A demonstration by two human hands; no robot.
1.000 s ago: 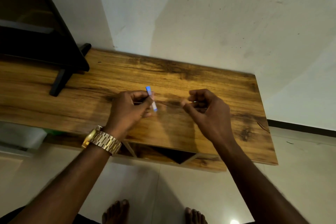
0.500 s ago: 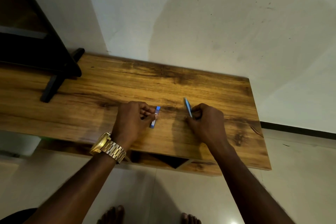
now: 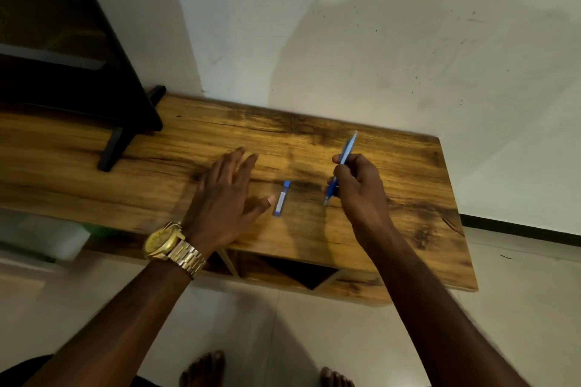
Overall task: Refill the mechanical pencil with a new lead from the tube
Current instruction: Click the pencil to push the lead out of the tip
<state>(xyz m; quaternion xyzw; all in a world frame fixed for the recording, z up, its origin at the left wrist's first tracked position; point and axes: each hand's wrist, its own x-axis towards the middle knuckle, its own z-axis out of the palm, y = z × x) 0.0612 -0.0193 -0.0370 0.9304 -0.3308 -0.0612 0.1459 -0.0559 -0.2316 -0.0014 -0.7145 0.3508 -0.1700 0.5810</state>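
The small blue and white lead tube (image 3: 281, 199) lies flat on the wooden table (image 3: 408, 198), between my two hands. My left hand (image 3: 224, 198) hovers just left of it, fingers spread, palm down, thumb tip close to the tube but apart from it. My right hand (image 3: 358, 188) grips the blue mechanical pencil (image 3: 341, 163) around its middle. The pencil is tilted, its tip pointing down toward the table and its back end up toward the wall.
A black TV (image 3: 63, 41) on a black stand foot (image 3: 113, 148) occupies the table's left rear. The white wall (image 3: 377, 41) runs right behind the table. The table's right edge and front edge drop to a tiled floor (image 3: 518, 308), where my bare feet show.
My left hand let go of the lead tube, which now lies on the table, and opened flat. My right hand picked up the pencil and raised it into a tilted grip.
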